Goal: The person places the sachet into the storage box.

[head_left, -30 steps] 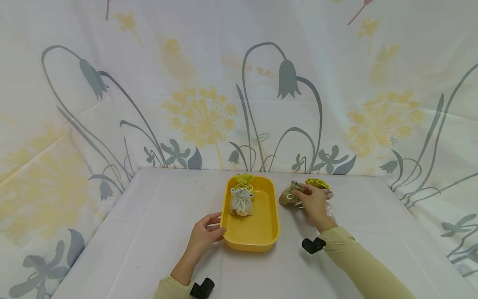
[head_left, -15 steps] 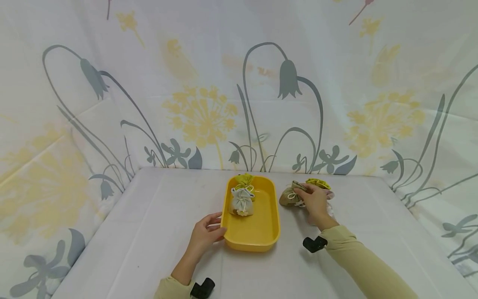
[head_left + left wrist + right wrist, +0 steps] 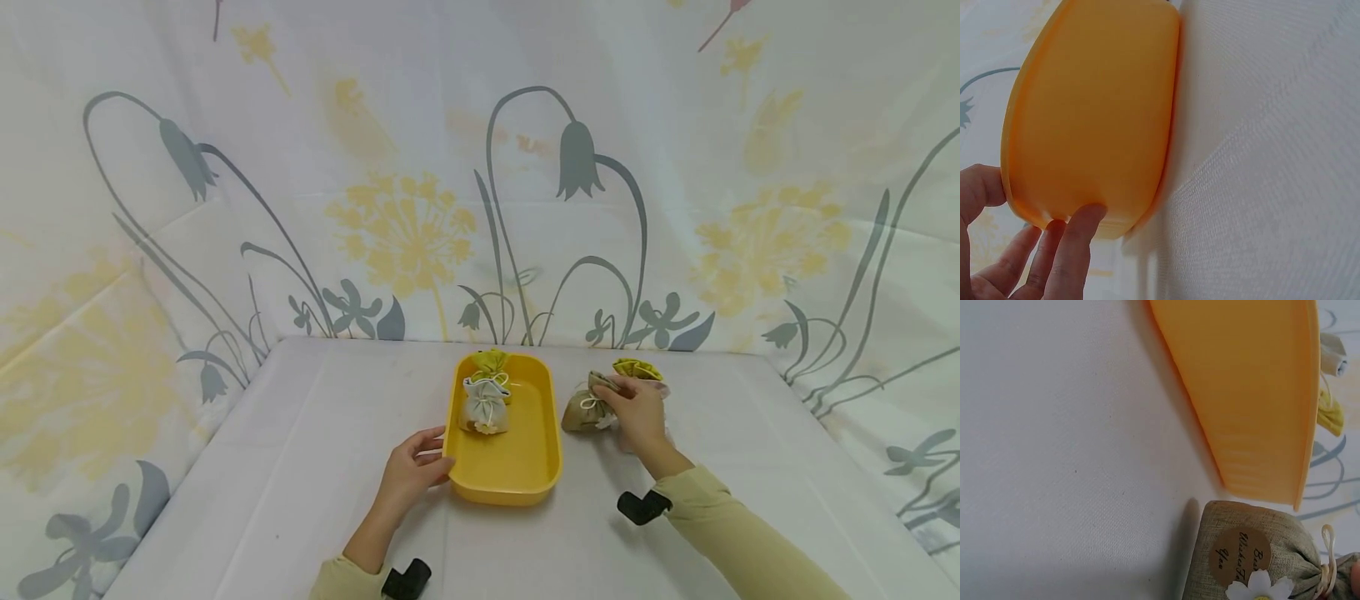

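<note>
- left hand (image 3: 411,472): gripped near-left rim of yellow tray (image 3: 542,467), steadying it.
- right hand (image 3: 636,410): pinched tied neck of tan pouch (image 3: 583,410), right of tray.
- step judged: pickup; next needs lifting leftward over the rim.

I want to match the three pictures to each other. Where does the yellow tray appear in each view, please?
Head: the yellow tray lies at centre on the table, with the left hand at its near left corner.
Left wrist: the tray fills the upper left, fingers on its edge.
Right wrist: its side wall shows at upper right, above the tan pouch.
Shared landmark: the tray's orange-yellow rim.
</note>
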Demonstrator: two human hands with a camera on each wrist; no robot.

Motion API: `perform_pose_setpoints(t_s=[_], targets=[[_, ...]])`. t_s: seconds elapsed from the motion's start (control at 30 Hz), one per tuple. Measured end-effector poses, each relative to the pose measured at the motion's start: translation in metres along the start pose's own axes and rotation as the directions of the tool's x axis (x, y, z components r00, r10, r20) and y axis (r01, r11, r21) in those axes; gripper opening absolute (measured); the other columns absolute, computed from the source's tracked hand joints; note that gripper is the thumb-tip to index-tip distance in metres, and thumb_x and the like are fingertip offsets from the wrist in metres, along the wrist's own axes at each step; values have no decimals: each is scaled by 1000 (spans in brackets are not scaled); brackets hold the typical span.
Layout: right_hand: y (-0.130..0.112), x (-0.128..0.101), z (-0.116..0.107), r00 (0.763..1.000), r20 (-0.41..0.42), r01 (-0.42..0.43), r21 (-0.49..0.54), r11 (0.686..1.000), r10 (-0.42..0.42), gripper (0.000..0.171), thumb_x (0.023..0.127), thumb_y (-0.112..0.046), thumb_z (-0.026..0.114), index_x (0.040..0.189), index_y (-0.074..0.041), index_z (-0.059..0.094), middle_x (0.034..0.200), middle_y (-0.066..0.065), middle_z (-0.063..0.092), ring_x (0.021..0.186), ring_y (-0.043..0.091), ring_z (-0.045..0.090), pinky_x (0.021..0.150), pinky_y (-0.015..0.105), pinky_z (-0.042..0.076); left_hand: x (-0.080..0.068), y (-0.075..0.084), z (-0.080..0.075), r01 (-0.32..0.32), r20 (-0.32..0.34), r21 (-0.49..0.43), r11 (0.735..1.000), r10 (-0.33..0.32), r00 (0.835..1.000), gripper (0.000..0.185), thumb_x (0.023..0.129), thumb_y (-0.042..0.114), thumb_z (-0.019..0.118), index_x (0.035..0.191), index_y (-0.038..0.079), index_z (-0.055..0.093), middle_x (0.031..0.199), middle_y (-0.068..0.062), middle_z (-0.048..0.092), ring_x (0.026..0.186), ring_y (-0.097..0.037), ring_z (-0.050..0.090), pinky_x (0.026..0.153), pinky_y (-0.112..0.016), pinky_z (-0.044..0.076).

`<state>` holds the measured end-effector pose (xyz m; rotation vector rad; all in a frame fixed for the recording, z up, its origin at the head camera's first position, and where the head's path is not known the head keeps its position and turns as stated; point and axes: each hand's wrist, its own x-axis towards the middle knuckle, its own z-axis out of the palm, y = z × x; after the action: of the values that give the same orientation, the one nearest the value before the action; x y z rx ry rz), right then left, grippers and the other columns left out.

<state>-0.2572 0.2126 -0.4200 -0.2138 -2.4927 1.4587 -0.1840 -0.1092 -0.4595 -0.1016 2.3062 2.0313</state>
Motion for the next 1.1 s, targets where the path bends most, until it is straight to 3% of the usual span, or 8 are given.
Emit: perform_pose_setpoints(t_s=[0.23, 0.7, 0.93, 1.1], targets=[[-2, -12, -8, 999, -7, 51, 6, 999, -51, 39, 83, -24, 71, 108, 5, 65, 102, 17, 65, 81, 5, 54, 65, 11, 44, -2, 1, 0, 1, -9, 6, 1000, -1, 1000, 49, 83, 10, 70, 129, 3, 53, 116, -17, 56, 97, -26, 61, 71, -32, 56], [-17, -36, -22, 1000, -3, -8, 123, 992, 9, 42, 82, -26, 73, 110, 3, 66, 97, 4, 66, 78, -2, 56, 65, 13, 49, -3, 2, -1, -8, 0, -3, 1000, 8, 1000, 49, 83, 8, 69, 129, 2, 52, 117, -19, 56, 98, -26, 60, 71, -33, 56], [-24, -46, -29, 1000, 2, 2, 189, 982, -3, 42, 82, -23, 73, 110, 6, 64, 86, -3, 65, 70, 1, 57, 50, 17, 46, -3, 2, 0, -17, 0, -8, 1000, 17, 1000, 50, 83, 9, 69, 129, 1, 52, 116, -19, 56, 98, -27, 61, 71, -33, 56], [-30, -51, -32, 1000, 13, 4, 205, 979, -7, 43, 82, -23, 73, 111, 7, 63, 82, -6, 64, 68, 2, 57, 48, 17, 45, -3, 3, 0, -19, 1, -8, 1000, 19, 1000, 50, 83, 9, 69, 129, 1, 51, 117, -19, 56, 98, -27, 61, 71, -33, 56]])
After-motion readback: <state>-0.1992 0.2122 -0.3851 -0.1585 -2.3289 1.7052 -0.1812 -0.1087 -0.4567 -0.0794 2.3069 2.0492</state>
